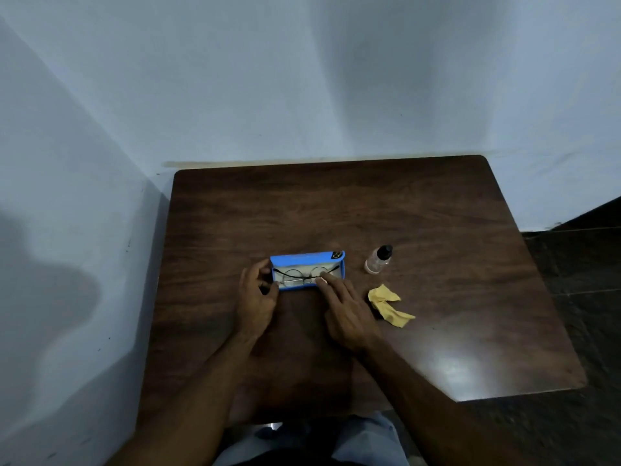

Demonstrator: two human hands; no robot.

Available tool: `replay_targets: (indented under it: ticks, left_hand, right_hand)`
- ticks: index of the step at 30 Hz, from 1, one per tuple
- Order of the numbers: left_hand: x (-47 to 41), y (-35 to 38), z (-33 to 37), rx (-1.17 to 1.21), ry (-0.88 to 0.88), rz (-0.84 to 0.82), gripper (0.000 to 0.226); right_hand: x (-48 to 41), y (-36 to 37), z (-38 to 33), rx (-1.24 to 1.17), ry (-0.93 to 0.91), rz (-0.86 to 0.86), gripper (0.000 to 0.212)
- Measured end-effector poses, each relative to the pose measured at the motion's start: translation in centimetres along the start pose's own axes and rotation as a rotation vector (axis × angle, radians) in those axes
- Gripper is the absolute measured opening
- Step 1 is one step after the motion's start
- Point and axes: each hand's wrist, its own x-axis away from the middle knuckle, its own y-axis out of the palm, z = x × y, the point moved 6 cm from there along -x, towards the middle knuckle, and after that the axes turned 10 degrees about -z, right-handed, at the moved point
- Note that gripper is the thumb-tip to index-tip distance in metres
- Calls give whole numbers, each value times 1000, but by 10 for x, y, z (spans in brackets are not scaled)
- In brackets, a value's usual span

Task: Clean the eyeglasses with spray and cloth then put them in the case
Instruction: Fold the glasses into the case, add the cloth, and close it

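Pale blue-white walls (302, 79) meet in a corner behind a dark wood-grain worktop (336, 203). Toward its near side we see an open blue rectangular case (307, 257) lying with its long axis left to right. Inside it lie round wire-rimmed eyeglasses (293, 277), lenses side by side along that same axis. Our left hand (255, 297) curls round the case's left end and grips it. Our right hand (346, 311) reaches in from the near right, straight fingers resting on the right-hand lens and holding nothing. A small clear spray bottle with a black cap (379, 260) stands just right of the case, and a crumpled yellow cloth (386, 304) lies nearer us (its creases suggest use, though we cannot be sure). We judge the glasses are being settled in, with the lid not yet closed.
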Motion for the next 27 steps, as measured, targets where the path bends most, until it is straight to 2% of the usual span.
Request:
replay_targets:
  ticks: [2,4,6,8,10,14,19,24,27]
  left_hand:
    - [2,0,2,23,-18,-1,56]
    - [5,-1,4,43,-31,5,57]
    - [8,-2,4,61,-64,11,57]
    - [14,-4,2,84,-104,38,55]
    - [23,-4,-1,121,-130,72,49]
    - [41,5,3,173,-172,102,37]
    - [54,18,16,204,-173,113,34]
    - [59,31,24,151,-187,41,29]
    - [63,45,31,141,-182,-31,22]
  right_hand:
    - [12,-2,8,-65,16,70,70]
    - [25,-10,19,-113,60,204,55]
    - [39,-20,32,-145,158,345,39]
    - [53,-26,48,-182,288,414,30]
    - [62,-25,64,-184,385,373,31]
    - [67,-18,80,-60,418,259,35]
    - [60,-10,90,44,493,113,48]
    - [58,-10,93,98,471,78,41]
    - [60,-13,94,-25,474,123,31]
